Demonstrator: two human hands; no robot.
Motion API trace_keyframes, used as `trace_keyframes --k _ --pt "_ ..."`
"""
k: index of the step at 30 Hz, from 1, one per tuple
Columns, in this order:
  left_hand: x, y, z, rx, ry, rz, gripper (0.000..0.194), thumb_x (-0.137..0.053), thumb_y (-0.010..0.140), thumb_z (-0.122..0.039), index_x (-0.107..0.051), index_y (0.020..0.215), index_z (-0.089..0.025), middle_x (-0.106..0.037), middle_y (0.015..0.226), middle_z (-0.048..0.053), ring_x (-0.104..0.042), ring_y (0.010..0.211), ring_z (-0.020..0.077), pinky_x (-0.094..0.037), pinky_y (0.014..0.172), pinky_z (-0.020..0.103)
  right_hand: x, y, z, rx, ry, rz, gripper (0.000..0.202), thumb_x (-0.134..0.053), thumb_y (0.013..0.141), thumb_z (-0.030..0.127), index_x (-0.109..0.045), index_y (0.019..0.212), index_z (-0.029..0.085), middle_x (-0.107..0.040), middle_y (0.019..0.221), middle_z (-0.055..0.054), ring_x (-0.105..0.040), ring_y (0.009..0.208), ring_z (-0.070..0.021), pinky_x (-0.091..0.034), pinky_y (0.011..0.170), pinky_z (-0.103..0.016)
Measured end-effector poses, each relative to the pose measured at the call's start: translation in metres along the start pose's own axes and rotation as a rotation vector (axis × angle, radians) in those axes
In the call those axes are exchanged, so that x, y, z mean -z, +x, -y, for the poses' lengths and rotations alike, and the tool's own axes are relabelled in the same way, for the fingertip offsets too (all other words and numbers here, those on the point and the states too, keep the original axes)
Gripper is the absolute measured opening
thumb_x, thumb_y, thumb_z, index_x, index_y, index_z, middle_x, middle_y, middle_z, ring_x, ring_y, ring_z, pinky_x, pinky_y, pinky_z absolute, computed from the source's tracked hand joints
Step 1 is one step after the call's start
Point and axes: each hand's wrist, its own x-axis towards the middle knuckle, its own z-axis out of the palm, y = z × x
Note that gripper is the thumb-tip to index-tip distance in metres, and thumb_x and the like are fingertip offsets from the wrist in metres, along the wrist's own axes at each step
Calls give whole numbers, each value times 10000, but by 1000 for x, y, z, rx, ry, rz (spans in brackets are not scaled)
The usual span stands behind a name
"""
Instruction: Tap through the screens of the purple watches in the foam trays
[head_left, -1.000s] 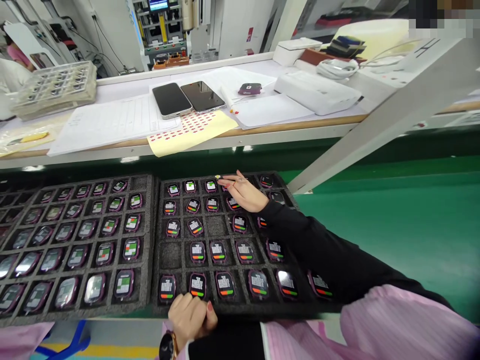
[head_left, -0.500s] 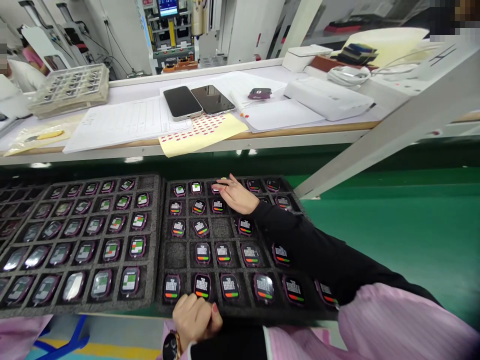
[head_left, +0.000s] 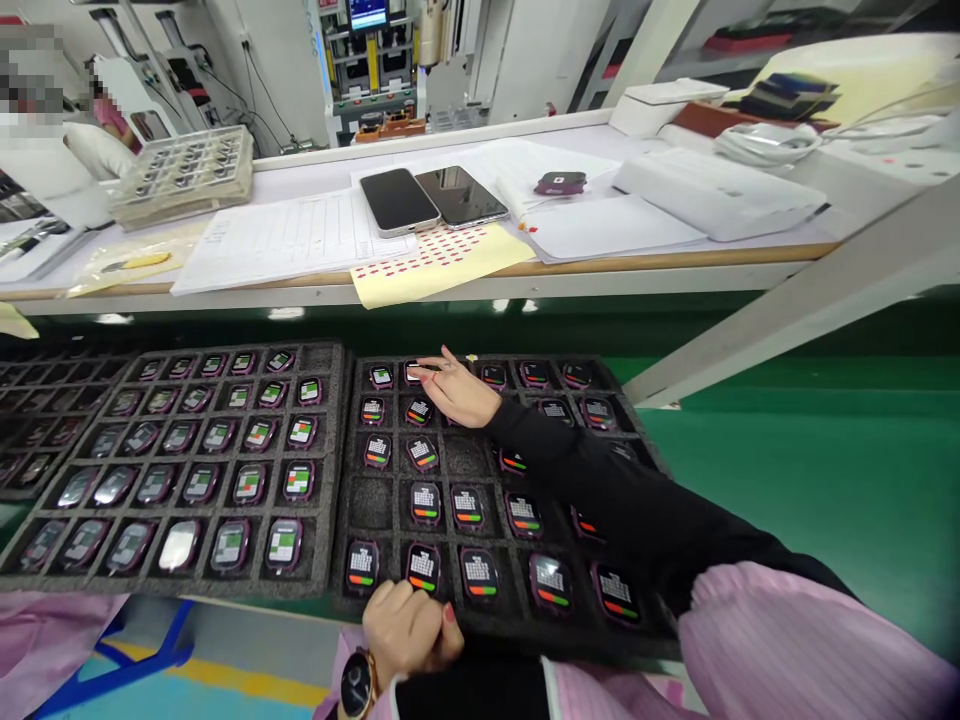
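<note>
Right hand (head_left: pixel 459 392), fingers extended, now reaches the second smartwatch (head_left: pixel 409 372) in the foam tray's (head_left: pixel 371 503) back row, one place further left; only the leftmost smartwatch (head_left: pixel 381 376) lies beyond. Left hand (head_left: pixel 409 630), apart, curls at the near edge; grip unclear.

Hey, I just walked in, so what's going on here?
A person's right hand reaches over a dark foam tray of watch-like devices, many with lit screens. A finger is on or just above one device in the far row, second from the left; contact is hard to tell. The left hand is curled at the tray's near edge. A second tray of similar devices sits to the left, and two phones lie on the bench beyond.
</note>
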Motion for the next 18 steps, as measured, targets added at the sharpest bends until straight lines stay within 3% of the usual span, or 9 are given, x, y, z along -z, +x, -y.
trace_keyframes --k 5,12,18 --pt "0 -2 1 -7 12 -3 302 -496 841 -67 -409 592 -213 -390 474 -40 -298 491 147 -180 517 345 -7 6 1 15 -39 17 444 -317 1027 184 -667 1256 35 -699 1196 -184 -517 1315 -328 -204 1217 -647" --pt "-2 -5 1 2 15 -24 313 -493 854 -88 -392 584 -211 -375 470 -47 -305 470 125 -167 541 343 0 7 1 1 -15 -14 505 -239 1039 183 -627 1329 42 -656 1299 -155 -501 1333 -314 -237 1212 -647" --pt "-3 -7 -1 18 4 -28 341 -471 893 -94 -407 577 -205 -376 474 -36 -294 493 140 -168 534 349 -11 21 15 31 16 20 492 -247 1051 193 -628 1335 66 -660 1298 -138 -503 1335 -288 -236 1228 -606"
